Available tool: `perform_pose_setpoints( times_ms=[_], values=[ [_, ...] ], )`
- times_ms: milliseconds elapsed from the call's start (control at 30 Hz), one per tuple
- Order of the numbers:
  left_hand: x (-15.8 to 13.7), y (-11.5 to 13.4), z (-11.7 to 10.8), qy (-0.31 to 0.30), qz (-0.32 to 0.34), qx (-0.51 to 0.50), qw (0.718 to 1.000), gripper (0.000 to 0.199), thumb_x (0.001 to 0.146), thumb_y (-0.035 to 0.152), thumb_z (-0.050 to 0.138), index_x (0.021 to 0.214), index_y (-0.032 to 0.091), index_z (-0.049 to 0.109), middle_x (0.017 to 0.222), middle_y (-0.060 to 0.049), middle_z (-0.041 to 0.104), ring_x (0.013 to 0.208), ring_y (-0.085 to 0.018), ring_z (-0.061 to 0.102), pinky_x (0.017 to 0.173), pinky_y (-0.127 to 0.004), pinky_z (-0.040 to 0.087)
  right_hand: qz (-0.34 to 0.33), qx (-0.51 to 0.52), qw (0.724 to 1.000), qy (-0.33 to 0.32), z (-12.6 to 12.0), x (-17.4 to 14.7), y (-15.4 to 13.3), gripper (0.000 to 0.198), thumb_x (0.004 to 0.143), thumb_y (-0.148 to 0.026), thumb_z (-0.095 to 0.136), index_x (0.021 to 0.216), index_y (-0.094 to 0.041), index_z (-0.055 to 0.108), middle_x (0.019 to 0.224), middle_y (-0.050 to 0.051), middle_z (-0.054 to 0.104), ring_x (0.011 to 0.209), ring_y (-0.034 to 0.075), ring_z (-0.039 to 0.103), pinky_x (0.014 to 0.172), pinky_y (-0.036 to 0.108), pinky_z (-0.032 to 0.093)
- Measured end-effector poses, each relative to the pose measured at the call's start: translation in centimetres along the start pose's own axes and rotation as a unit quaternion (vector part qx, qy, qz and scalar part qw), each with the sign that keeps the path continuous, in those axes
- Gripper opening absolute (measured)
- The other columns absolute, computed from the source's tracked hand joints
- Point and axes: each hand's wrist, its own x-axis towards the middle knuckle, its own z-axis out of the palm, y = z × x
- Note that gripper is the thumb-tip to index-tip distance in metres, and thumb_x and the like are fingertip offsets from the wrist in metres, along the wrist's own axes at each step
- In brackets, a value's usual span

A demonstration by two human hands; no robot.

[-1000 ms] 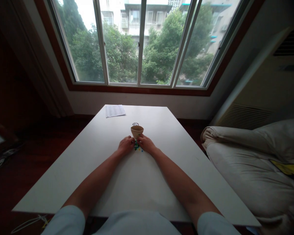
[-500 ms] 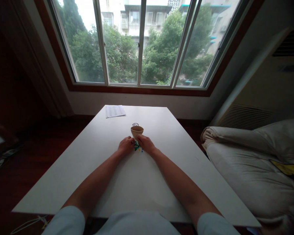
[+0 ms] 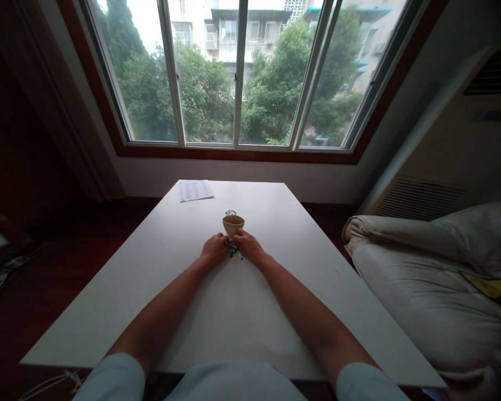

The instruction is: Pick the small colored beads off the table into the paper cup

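A tan paper cup (image 3: 233, 223) with a wide mouth stands upright in the middle of the table. Just in front of it lies a small heap of tiny green, blue and yellow pieces (image 3: 234, 249), too small to name. On the heap's left side is my left hand (image 3: 216, 247), its fingers curled closed. My right hand (image 3: 247, 245) is on the right, with its fingers pinched together close to the cup's lower front. Whatever the fingertips hold is hidden or too small to see. Behind the cup rests a small dark-rimmed round object (image 3: 231, 213), partly hidden.
Sheets of printed paper (image 3: 196, 190) lie at the far left of the white table (image 3: 234, 323). A pale cushioned seat or bedding (image 3: 409, 278) adjoins the right side. Beyond the table's far edge is a window (image 3: 237, 83); cables (image 3: 8, 273) lie on the floor at left.
Both hands stay almost in place over the small pieces, with only slight finger movement. The cup and papers have not visibly moved.
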Motion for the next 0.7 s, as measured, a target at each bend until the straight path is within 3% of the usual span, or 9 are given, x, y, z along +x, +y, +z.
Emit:
perform_pose_setpoints(
  times_ms=[700],
  values=[
    [0.02, 0.05, 0.02, -0.002, -0.002, 0.004, 1.0, 0.02, 0.094, 0.029, 0.052, 0.098, 0.027, 0.072, 0.101, -0.003, 0.064, 0.089, -0.016, 0.061, 0.076, -0.027, 0.043, -0.001, 0.018, 0.999, 0.048, -0.91, 0.0, -0.78, 0.024, 0.093, -0.011, 0.053, 0.102, -0.023, 0.071, 0.101, 0.004, 0.068, 0.092, 0.017, 0.062, 0.083, 0.025, 0.045]
  ],
)
